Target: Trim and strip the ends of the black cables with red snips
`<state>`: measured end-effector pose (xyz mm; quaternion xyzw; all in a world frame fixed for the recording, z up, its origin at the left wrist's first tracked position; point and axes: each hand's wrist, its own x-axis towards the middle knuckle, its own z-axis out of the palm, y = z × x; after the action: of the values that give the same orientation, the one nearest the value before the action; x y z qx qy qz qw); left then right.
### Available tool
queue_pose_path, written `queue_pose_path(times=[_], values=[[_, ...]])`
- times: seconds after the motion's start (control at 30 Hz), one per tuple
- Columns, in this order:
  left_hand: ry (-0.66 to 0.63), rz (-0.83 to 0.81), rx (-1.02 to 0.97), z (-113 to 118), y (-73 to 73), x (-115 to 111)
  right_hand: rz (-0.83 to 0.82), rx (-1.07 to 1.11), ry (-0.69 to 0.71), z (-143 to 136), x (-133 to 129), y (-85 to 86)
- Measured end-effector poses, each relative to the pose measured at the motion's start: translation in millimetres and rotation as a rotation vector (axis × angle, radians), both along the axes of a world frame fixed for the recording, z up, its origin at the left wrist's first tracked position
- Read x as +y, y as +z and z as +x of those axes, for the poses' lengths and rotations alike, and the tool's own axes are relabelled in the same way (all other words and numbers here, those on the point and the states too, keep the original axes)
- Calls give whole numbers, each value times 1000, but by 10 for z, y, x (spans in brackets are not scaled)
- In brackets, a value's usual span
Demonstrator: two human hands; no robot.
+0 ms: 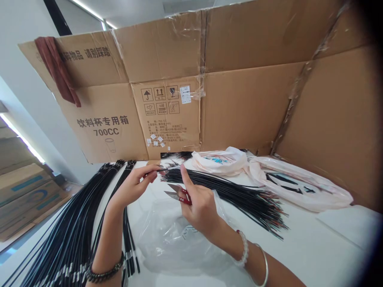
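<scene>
My left hand (137,184) is closed, with thumb and fingers pinching a thin black cable near its end. In my right hand (203,205) is a pair of thread snips (176,194) with red handles, gripped in the fingers. The blades stand apart and point left, and my raised thumb is near the pinched cable end. Just behind both hands lies a bundle of black cables (227,189), its far right ends showing orange-brown tips. Whether the right thumb touches the cable cannot be made out.
More black cable bundles (80,211) lie at left on the white table (323,247). A clear plastic bag (170,239) spreads under my hands. White bags (302,183) lie at the back right. A cardboard wall (239,107) encloses the back, with a brown cloth (56,69) over it.
</scene>
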<state>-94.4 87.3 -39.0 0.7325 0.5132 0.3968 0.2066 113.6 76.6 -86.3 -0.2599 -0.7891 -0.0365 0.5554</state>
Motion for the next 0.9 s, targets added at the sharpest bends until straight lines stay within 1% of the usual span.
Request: queue_pose_path(times=[0.1,0.2,0.47,0.6,0.73,0.9], values=[[-12,11,7,8,10,-12,41,-28,-24,6,-10,-8],[-20,26,10,6,11,-24,62,-44,-19,-4,-37,-1],[-10,61,2,17,20,-53,41,-6,71,-64,-90,-47],[-11,65,18,27,26,-66,-43,89,112,-64,-109,-42],[-23,50,61,99,29,-81,-143,223,95,-18,-79,30],[-34,41,125,300,55,-150,-115,367,-4,39,21,125]])
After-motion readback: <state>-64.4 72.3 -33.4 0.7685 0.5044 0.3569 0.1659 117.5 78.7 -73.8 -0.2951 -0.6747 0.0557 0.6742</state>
